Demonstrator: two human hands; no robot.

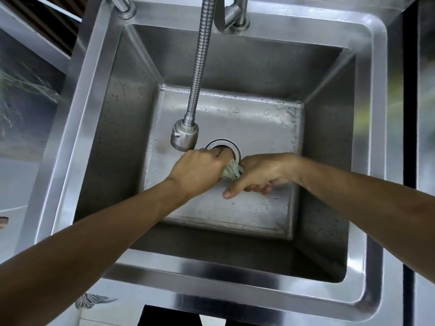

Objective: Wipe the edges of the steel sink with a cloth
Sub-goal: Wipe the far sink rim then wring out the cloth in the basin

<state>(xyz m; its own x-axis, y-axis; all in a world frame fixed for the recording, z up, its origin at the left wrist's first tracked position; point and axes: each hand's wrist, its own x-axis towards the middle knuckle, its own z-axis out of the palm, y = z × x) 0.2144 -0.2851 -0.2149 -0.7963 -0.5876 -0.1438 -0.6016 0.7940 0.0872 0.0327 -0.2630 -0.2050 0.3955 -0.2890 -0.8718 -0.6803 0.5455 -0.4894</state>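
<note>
I look straight down into a square steel sink [372,118] with a wide flat rim. Over the basin, near the round drain [231,145], both my hands hold a pale green cloth [231,171], twisted into a tight roll between them. My left hand [199,169] grips one end with curled fingers. My right hand [261,176] grips the other end, its thumb sticking out downward. Only a short stretch of cloth shows between the two fists. Water drops dot the basin floor and walls.
A flexible steel hose with a spray head [184,135] hangs into the basin just left of the drain, close above my left hand. Tap bases [240,20] stand on the back rim. A patterned tiled floor [21,128] lies to the left.
</note>
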